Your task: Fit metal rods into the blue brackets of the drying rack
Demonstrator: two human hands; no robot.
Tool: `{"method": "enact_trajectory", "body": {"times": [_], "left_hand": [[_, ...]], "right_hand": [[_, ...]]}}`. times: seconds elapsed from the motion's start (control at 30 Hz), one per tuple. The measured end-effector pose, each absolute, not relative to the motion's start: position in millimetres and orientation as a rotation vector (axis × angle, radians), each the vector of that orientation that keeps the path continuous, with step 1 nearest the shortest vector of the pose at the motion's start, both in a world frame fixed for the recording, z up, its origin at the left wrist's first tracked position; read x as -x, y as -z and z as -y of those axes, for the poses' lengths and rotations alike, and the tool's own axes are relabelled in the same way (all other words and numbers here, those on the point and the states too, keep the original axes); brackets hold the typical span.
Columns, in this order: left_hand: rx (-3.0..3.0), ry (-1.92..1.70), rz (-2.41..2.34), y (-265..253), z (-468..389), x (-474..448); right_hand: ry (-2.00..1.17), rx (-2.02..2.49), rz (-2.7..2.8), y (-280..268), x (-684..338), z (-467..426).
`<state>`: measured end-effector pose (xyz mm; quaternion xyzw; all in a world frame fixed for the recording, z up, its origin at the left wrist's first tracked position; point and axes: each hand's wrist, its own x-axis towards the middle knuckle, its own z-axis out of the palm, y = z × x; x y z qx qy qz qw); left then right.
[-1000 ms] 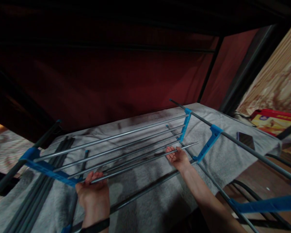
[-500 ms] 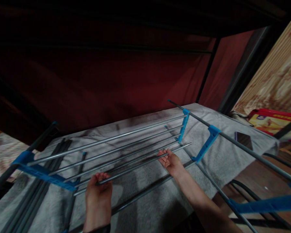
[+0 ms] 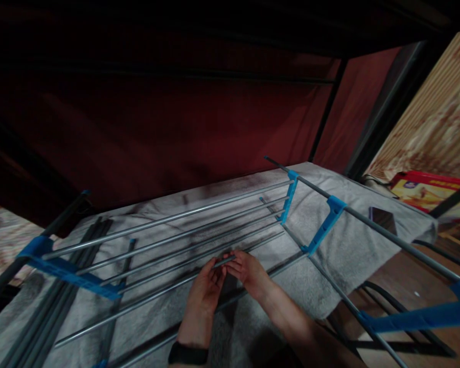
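Note:
Close together over the middle of a half-built tube rack, my two hands close on one loose silver metal tube [image 3: 138, 305]. My left hand [image 3: 207, 283] wraps its fingers around it, palm turned up. Just to the right, my right hand [image 3: 247, 271] pinches the same tube with its fingertips. The tube slants from lower left to upper right, its left end free over the blanket; fingers cover its middle. Behind it, several fixed silver bars [image 3: 184, 211] span between a blue plastic bracket [image 3: 80, 278] at left and another blue bracket [image 3: 290, 197] at right.
A grey blanket [image 3: 310, 299] lies under the rack. Several dark grey poles [image 3: 63, 301] lie at the left. Further blue brackets [image 3: 325, 227] join long poles at right. A phone [image 3: 383, 219] and a red-and-yellow box [image 3: 425, 191] are on the right. Dark frame posts [image 3: 329, 110] stand behind.
My hands, earlier wide apart on the tube, have come together at its middle. The left hand moved right, the right hand slightly left. The tube has shifted toward the lower left.

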<state>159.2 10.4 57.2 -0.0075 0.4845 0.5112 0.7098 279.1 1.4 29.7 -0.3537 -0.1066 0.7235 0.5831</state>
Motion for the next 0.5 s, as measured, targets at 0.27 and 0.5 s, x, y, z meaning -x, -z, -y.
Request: {"method": "enact_trajectory", "body": {"times": [0.27, 0.5], "left_hand": [[0.066, -1.198, -1.026, -57.1, -11.4, -161.7], [0.074, -1.219, -1.042, -58.2, -10.3, -155.0]], "right_hand": [[-1.617, 0.874, 0.176, -31.7, -300.1, -7.1], [-1.517, 0.916, 0.154, -30.7, -325.0, -10.2]]}}
